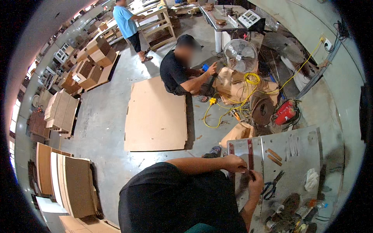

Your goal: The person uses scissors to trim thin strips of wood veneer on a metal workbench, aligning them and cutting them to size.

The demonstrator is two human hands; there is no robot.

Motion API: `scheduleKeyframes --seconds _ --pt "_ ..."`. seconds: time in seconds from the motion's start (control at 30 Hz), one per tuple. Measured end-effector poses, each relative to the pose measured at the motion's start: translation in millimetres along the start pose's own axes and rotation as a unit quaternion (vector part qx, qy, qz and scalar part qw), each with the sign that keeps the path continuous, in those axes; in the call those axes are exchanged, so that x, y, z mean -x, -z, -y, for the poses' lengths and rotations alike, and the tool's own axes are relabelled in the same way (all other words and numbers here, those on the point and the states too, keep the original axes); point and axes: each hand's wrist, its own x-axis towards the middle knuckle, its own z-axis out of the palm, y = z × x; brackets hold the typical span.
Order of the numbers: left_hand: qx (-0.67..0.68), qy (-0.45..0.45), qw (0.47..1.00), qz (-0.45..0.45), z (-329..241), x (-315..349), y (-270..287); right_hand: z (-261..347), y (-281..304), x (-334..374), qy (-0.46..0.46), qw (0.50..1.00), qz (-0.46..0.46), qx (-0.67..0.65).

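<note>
My left hand (234,164) is closed, its fingertips pinched together over the near edge of a grey metal table (289,171). Just beside it, my right hand (255,182) is closed too, with its fingers bent around something small and dark. The two hands almost meet, and what lies between their fingertips is too small to make out. To the right of my right hand lies a pair of scissors (269,191) with dark blue handles. Two thin brown strips (274,157) rest farther up the tabletop, near a dark red strip (250,149).
A crumpled white cloth (311,179) and a plastic bottle (321,204) lie at the table's right. A person in black (173,70) crouches beside a cardboard sheet (155,116), near a fan (241,55) and yellow cable (252,79). Another person (126,23) stands farther back.
</note>
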Motion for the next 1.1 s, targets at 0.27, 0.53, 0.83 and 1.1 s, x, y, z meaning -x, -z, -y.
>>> scheduleKeyframes --seconds 0.27,0.53,0.83,1.1 --pt "0.004 -0.028 1.000 -0.002 5.0 -1.9 9.0 -43.3 22.3 7.4 -0.090 0.995 -0.048 0.010" --pt "0.015 -0.010 0.997 0.078 -1.3 -11.1 8.5 -67.5 62.1 18.6 -0.173 0.979 -0.099 0.045" --pt "0.019 -0.022 0.999 0.019 1.1 4.7 20.3 -74.3 82.3 -57.7 -0.060 0.985 -0.109 0.120" --pt "0.010 -0.036 0.998 0.047 -6.0 9.9 20.7 -76.7 67.8 -91.6 -0.063 0.973 -0.058 0.214"
